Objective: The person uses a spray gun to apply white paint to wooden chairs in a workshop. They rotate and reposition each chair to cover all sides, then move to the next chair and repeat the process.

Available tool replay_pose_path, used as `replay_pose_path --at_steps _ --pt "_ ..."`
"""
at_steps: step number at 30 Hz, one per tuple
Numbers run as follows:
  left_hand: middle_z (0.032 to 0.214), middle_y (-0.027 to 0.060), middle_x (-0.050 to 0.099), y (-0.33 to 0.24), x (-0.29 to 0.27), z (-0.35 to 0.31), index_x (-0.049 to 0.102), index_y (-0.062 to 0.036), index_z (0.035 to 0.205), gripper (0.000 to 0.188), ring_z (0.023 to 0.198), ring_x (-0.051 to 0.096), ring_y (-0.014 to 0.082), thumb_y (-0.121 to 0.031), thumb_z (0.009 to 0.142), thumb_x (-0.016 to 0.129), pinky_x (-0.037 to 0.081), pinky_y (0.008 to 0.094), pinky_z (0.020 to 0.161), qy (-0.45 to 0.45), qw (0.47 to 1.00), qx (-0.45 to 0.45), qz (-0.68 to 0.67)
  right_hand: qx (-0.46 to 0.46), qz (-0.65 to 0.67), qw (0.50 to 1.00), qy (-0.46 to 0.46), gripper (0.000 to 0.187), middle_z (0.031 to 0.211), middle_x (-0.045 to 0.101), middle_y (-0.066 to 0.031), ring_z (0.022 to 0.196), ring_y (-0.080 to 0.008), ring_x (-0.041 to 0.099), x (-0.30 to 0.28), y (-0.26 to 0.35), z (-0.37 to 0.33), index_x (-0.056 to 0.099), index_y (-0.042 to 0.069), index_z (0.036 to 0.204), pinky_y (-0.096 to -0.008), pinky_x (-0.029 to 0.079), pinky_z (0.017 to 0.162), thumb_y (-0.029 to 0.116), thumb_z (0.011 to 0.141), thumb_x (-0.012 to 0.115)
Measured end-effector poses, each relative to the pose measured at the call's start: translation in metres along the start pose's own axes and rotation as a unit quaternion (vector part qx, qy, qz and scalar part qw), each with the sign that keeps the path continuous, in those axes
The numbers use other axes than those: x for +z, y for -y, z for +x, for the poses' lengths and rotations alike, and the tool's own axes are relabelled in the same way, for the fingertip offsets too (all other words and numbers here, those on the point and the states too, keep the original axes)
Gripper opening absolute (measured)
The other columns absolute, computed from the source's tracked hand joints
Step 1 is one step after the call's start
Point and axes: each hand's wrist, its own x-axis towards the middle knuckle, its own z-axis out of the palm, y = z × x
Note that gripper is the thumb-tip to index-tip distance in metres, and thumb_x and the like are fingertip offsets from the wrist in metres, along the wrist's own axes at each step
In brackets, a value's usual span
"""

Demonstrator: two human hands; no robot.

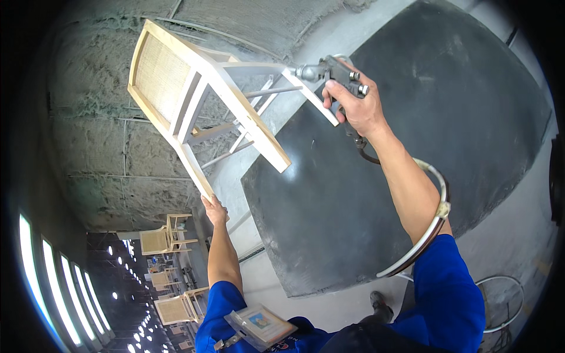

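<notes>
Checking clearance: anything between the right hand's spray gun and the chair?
Nothing visible: the spray gun in the right hand points toward the chair with no separate object between them; the gap itself can't be judged.

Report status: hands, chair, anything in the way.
Left hand gripping chair by one leg. Right hand holding spray gun, aimed toward chair. Hose crossing right forearm.

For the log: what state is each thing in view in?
Chair: tilted, held by one leg.
Left grip: closed on that leg.
Right grip: closed on the spray gun.
Spray gun: nozzle toward the chair; cannot tell if spraying.
Hose: bent in a curve.
Badge: inside a clear sleeve.
</notes>
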Motion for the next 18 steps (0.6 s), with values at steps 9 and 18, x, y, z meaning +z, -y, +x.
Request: replay_pose_path --at_steps 9,18 --pt "0.134 0.0312 0.063 0.01 0.012 -0.026 0.027 -0.0113 0.163 0.067 0.118 0.064 0.0487 -0.04 0.107 0.05 0.05 0.0536 0.098 -0.057 0.988 0.045 0.134 0.179 -0.019 0.981 -0.066 0.018 0.085 0.069 -0.0067 0.072 -0.0142 0.068 0.05 0.048 0.098 0.064 0.004 0.104 -0.027 0.043 0.047 0.02 0.098 0.069" --pt "0.152 0.0267 0.051 0.007 0.023 -0.051 0.024 -0.0079 0.164 0.072 0.131 0.058 0.0448 -0.037 0.106 0.054 0.048 0.047 0.107 -0.055 0.994 0.063 0.064 -0.023 0.029 0.999 0.015 0.017 0.085 0.07 -0.0049 0.072 -0.0143 0.068 0.124 0.125 0.092 0.065 0.006 0.108 -0.0292 0.046 0.049 0.019 0.098 0.069"
